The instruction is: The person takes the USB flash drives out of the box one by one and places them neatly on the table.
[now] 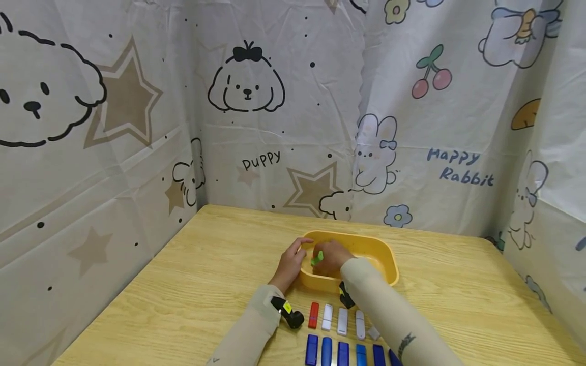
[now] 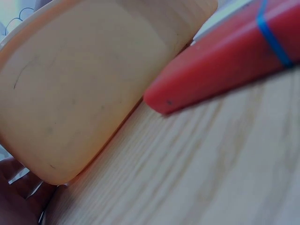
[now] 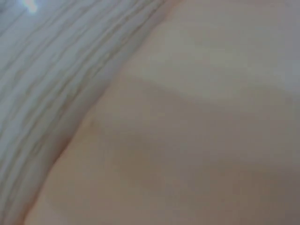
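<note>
A yellow plastic tub (image 1: 389, 254) stands on the wooden table. My left hand (image 1: 289, 264) holds its left end, fingers over the rim; in the left wrist view, fingers (image 2: 21, 192) show beside the tub's lower corner. Reaching into the tub, my right hand (image 1: 331, 256) pinches a small bright green stick (image 1: 317, 258), whose kind I cannot tell. The tub's inside is partly hidden by that hand. Blurred tub wall (image 3: 187, 140) fills most of the right wrist view.
In front of the tub lies a row of USB sticks: a red one (image 1: 313, 315), then white and silver ones (image 1: 342, 321). Nearer still is a row of several blue sticks (image 1: 343, 353), partly covered by the right sleeve (image 1: 393, 305). Printed curtains (image 1: 284, 132) surround the table (image 1: 220, 254).
</note>
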A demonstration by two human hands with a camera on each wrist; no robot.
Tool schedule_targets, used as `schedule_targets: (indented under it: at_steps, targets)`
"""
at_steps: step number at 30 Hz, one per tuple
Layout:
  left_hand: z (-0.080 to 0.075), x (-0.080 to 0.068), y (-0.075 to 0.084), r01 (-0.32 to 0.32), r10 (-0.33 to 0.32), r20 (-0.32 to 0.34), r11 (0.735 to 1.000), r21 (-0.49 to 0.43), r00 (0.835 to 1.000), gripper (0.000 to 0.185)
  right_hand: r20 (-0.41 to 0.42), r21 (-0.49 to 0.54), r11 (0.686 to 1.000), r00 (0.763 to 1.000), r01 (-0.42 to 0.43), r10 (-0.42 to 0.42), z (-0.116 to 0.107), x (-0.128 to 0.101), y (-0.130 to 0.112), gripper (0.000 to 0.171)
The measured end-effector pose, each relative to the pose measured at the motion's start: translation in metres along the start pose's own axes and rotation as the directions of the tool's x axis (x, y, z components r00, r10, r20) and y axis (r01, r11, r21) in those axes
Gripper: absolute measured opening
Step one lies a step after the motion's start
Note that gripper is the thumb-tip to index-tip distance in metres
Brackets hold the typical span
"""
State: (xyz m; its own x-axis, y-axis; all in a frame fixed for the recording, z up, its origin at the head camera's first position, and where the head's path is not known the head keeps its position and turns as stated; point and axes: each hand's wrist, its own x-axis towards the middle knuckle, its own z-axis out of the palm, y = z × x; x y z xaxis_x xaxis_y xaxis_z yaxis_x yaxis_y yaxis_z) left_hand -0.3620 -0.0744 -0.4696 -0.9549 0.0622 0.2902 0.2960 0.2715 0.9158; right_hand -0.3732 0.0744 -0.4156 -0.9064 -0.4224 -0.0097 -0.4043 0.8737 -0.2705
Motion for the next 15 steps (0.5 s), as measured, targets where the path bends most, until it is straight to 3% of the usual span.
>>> schedule_targets:
  at_steps: [15]
  targets:
    - [0.0002,-0.0005,0.0017,-0.003,0.003,-0.005,1.0,0.01,1.0,0.034,0.003,0.01,1.0,1.0,0.005,-0.005,-0.0018,-0.0063,0.0029,0.025]
